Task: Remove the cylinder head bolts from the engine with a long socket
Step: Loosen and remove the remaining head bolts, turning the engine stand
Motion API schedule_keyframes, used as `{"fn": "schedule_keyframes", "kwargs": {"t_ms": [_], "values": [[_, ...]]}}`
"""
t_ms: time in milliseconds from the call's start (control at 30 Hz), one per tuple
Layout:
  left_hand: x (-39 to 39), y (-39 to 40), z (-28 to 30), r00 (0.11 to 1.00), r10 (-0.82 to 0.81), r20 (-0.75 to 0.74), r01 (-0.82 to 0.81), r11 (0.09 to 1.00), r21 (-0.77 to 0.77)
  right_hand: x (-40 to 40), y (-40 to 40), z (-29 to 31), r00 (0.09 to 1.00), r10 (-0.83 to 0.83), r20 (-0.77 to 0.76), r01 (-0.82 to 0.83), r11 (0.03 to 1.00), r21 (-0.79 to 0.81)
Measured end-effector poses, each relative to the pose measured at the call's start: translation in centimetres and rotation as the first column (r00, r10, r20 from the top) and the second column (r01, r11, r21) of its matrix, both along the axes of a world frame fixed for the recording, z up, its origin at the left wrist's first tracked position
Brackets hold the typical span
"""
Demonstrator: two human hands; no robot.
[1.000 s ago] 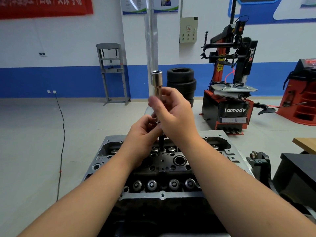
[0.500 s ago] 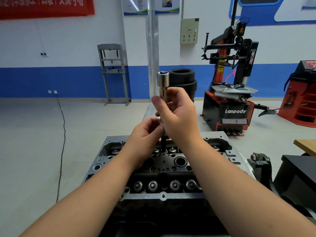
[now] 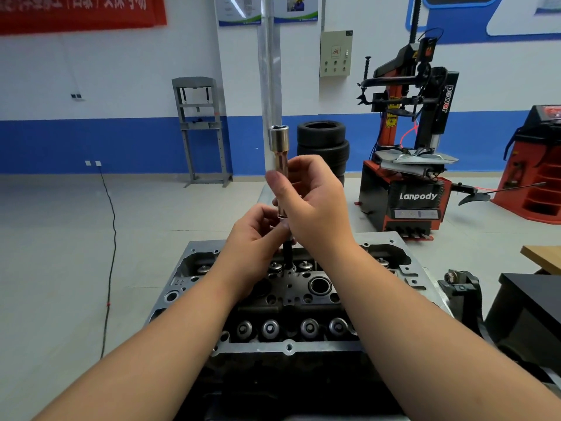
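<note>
1. The right hand (image 3: 315, 205) is curled around the long socket (image 3: 280, 165), thumb and fingers wrapped about its chrome shaft, holding it upright above the engine.
2. The socket's wider open end points up, clear of the hand; its lower end meets a dark bolt (image 3: 287, 253) that hangs below the hands.
3. The left hand (image 3: 258, 235) sits just below and to the left of the right one, its fingertips pinching at the joint where socket and bolt meet.
4. The bolt's lower tip is at or just above the middle of the cylinder head (image 3: 291, 287); whether it touches the head cannot be told.
5. The cylinder head lies under both forearms, with a row of round valve spring retainers (image 3: 270, 328) along its near side and a large round bore (image 3: 318, 285) to the right of centre.
6. Behind it, on the workshop floor, stand a stack of tyres (image 3: 323, 144), a red and black tyre changer (image 3: 409, 165) and a grey shop press frame (image 3: 202, 129) against the blue and white wall.
7. A black cable (image 3: 110, 238) runs across the floor at the left.
</note>
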State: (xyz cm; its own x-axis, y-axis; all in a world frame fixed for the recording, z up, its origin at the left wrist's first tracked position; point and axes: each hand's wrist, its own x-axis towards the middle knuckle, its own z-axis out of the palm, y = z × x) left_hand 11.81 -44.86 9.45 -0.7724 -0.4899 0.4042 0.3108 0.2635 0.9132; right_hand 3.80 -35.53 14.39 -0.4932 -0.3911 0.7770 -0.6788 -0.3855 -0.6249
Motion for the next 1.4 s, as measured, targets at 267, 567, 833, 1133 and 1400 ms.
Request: {"fn": "schedule_keyframes", "kwargs": {"t_ms": [267, 567, 833, 1133, 1400], "values": [[-0.02, 0.21, 0.12, 0.996, -0.094, 0.014, 0.093, 0.995, 0.025, 0.17, -0.05, -0.11, 1.0, 0.017, -0.005, -0.017, 1.0, -0.009], [-0.16, 0.26, 0.12, 0.998, -0.057, 0.013, 0.057, 0.998, 0.021, -0.01, 0.03, 0.01, 1.0, -0.014, -0.004, 0.014, 1.0, -0.015], [-0.26, -0.1, -0.12, 1.0, -0.023, -0.002, 0.023, 1.0, 0.003, -0.02, -0.23, -0.04, 0.998, 0.046, 0.038, -0.048, 0.998, 0.034], [-0.32, 0.0, -0.14, 0.993, -0.118, -0.007, 0.118, 0.992, 0.039, -0.17, -0.05, 0.0, 0.998, 0.053, 0.03, -0.055, 0.997, 0.053], [-0.38, -0.17, -0.21, 0.999, -0.033, -0.036, 0.033, 0.999, 0.0, -0.11, -0.14, -0.14, 0.998, 0.069, 0.007, -0.07, 0.996, 0.059]]}}
